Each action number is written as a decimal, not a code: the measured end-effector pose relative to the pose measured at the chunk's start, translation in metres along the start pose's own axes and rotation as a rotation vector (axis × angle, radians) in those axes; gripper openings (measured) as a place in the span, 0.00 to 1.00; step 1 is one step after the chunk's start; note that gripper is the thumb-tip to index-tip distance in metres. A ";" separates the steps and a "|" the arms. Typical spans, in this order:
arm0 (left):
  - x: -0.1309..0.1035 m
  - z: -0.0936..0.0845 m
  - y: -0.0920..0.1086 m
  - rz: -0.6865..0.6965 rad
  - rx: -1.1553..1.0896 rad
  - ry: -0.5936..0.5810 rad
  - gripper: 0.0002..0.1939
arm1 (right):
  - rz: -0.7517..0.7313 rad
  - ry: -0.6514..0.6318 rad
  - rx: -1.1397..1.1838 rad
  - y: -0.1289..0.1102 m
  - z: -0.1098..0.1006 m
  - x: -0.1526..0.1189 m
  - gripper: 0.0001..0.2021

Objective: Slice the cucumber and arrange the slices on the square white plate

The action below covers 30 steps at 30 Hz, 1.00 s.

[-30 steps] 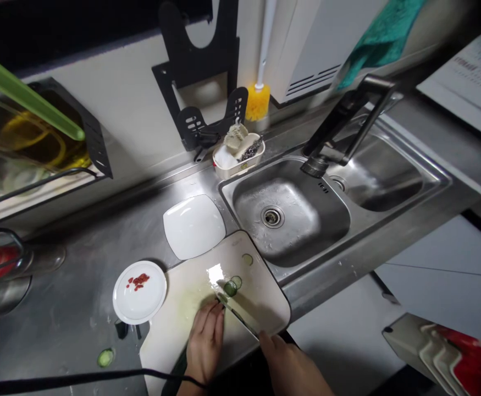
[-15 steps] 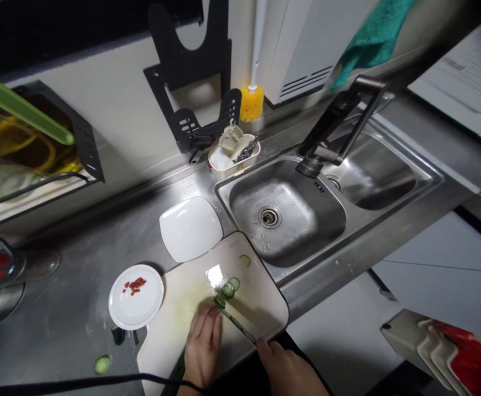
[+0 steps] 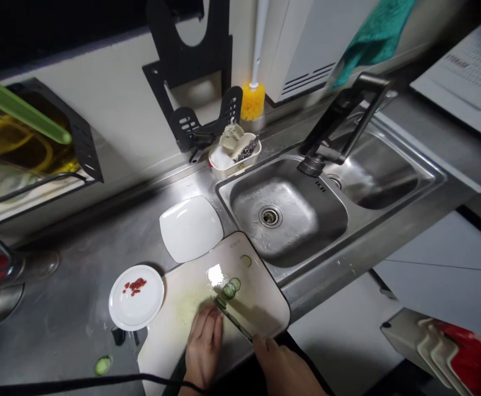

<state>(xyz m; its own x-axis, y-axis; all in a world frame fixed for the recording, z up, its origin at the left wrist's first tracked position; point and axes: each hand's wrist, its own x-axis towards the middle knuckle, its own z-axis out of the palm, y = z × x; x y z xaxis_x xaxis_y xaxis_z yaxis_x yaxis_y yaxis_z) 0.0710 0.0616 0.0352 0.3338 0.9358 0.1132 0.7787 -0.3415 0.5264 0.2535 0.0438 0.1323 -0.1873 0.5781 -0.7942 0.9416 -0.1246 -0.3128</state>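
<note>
My left hand point(image 3: 204, 338) lies with bent fingers on the white cutting board point(image 3: 265, 300), pressing down a cucumber that it mostly hides. In my right hand point(image 3: 281, 360) is the handle of a knife point(image 3: 236, 322), its blade slanting up-left to just in front of my left fingertips. Thin cucumber slices point(image 3: 228, 291) rest on the board beyond the blade, and green pieces sit along the blade. One more slice point(image 3: 245, 260) lies apart near the board's far edge.
Left of the board is a round plate point(image 3: 135, 308) with small red bits point(image 3: 135, 286). An empty square plate point(image 3: 191, 228) stands behind. The sink point(image 3: 302, 214) with its black faucet point(image 3: 326, 132) lies to the right. A cucumber end point(image 3: 102, 365) is on the counter; a black cable point(image 3: 79, 380) crosses the front.
My right hand and the knife have shifted slightly left and up toward my left fingers. My left hand stays nearly in place, and the slices look the same.
</note>
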 end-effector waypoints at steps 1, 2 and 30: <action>0.000 0.000 0.000 0.003 -0.002 0.003 0.11 | -0.002 0.009 0.011 0.000 0.000 0.001 0.25; 0.000 0.000 0.000 0.007 -0.004 0.005 0.11 | -0.001 0.017 0.021 -0.001 0.000 0.001 0.25; -0.002 0.004 -0.005 0.064 0.001 -0.003 0.13 | 0.001 0.088 0.058 -0.011 0.014 0.030 0.22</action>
<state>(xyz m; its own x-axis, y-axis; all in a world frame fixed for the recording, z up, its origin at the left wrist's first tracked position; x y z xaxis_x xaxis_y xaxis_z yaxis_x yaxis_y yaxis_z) 0.0688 0.0608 0.0290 0.3845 0.9118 0.1443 0.7563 -0.4008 0.5172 0.2334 0.0512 0.1049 -0.1589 0.6464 -0.7463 0.9233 -0.1703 -0.3441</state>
